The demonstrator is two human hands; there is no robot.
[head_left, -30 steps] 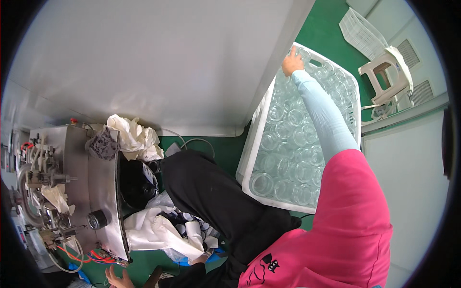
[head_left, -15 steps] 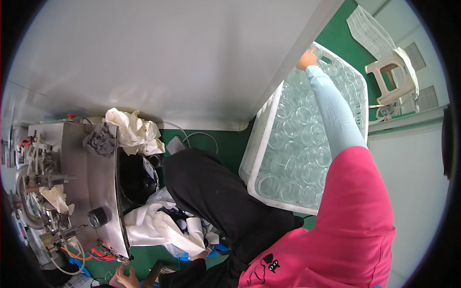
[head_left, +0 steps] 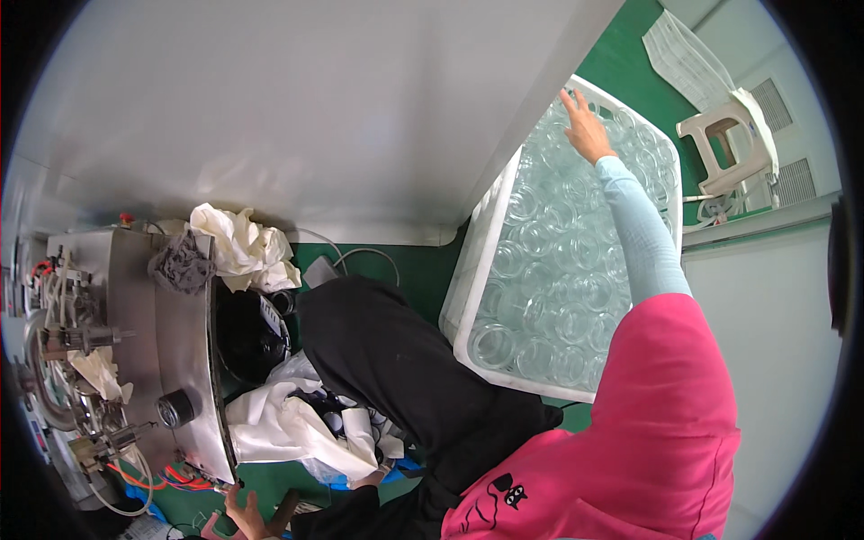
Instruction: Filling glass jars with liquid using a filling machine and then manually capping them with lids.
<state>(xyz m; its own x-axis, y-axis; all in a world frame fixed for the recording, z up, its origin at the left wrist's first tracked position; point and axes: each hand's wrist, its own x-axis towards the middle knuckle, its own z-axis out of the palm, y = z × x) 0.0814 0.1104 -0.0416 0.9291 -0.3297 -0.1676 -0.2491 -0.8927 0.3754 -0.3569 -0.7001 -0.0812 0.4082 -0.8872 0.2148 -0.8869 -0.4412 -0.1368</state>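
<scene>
My right hand [head_left: 589, 135] reaches over the far end of a white plastic crate [head_left: 453, 306]. Its fingers are stretched apart above clear glass jars [head_left: 537, 277], which fill the crate in close rows. Whether a fingertip touches a jar rim, I cannot tell. At the lower left edge is my left hand [head_left: 247, 515], its fingers spread beside the lower corner of a metal machine [head_left: 184, 360]. Nothing shows in it; its forearm is out of view.
A large grey panel [head_left: 270, 99] borders the crate's left side. Crumpled white cloth [head_left: 241, 245] lies behind a black bucket [head_left: 247, 337]. A white bag [head_left: 288, 427] sits beside my black-clad leg [head_left: 387, 351]. Beyond the crate stands a beige stool [head_left: 724, 153].
My right hand has drawn back slightly from the crate's far corner, and its bent fingers are now stretched out. My left hand has shifted up toward the machine's corner.
</scene>
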